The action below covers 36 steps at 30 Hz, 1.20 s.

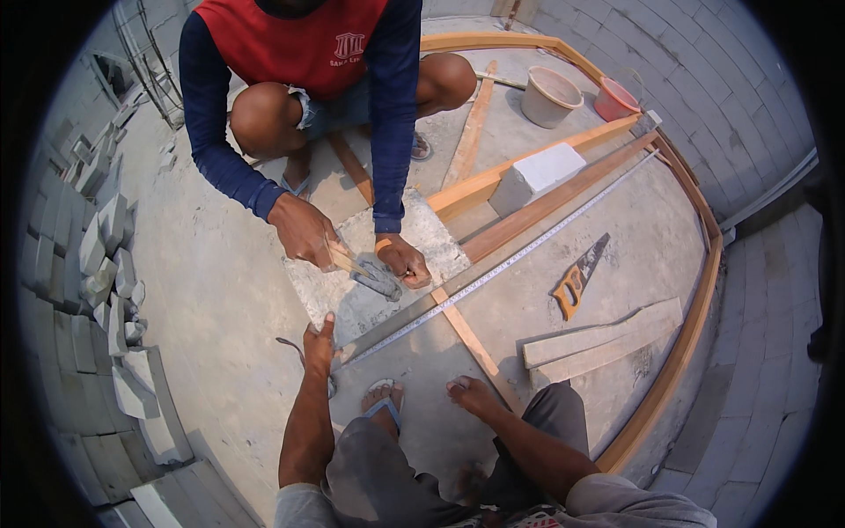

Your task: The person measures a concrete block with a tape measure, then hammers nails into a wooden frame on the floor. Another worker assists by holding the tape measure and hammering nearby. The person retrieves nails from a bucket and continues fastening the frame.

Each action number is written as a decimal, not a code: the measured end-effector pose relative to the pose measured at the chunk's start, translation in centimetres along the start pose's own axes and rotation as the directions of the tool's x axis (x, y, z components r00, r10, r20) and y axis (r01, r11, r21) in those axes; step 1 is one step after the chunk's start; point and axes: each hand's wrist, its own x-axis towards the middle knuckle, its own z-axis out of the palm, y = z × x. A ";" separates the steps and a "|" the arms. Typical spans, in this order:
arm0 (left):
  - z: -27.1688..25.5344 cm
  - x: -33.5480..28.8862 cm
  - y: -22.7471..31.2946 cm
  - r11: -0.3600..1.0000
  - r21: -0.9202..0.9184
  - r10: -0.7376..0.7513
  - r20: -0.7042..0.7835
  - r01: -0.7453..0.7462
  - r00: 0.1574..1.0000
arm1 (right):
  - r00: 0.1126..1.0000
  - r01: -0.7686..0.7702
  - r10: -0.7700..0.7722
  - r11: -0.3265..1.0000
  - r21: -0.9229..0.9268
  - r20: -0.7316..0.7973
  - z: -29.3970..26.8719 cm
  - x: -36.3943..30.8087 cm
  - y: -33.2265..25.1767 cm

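Observation:
My left hand (322, 345) grips the near left edge of a flat grey-white concrete slab (323, 286), thumb up against it and fingers closed. My right hand (473, 396) hangs beside my knee near a thin wooden strip (471, 339), fingers curled with nothing visible in them. Across from me a crouching person in a red and navy shirt holds a wooden-handled hammer (380, 284) over the slab. That person's other hand (405, 261) pinches something too small to make out beside the hammer head. A tape measure (493, 275) stretches along a long board from near my left hand.
A handsaw (576, 286) and two grey planks (607, 341) lie to the right. A white block (537, 179) sits between long timbers. Beyond are a grey bucket (552, 97) and a red bucket (616, 100). Stacked blocks (110, 220) line the left; a block wall stands right.

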 end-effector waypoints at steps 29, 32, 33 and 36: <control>0.3 -0.2 0.2 1.000 0.002 -0.014 -0.064 0.014 0.998 | 0.997 0.024 -0.032 0.993 -0.118 -0.071 -0.4 -1.4 0.3; 0.3 -0.2 0.0 0.999 -0.037 0.006 -0.040 -0.007 0.999 | 0.998 0.031 -0.036 0.992 -0.124 -0.041 -0.2 -1.2 0.2; 0.3 -0.1 0.0 0.998 -0.057 0.000 -0.025 -0.001 1.000 | 0.998 0.046 -0.053 0.989 -0.139 -0.045 -0.1 -1.1 0.1; 0.2 0.1 -0.2 0.996 -0.090 -0.002 -0.006 0.002 1.000 | 0.998 0.040 -0.046 0.986 -0.164 -0.038 0.2 -0.7 0.1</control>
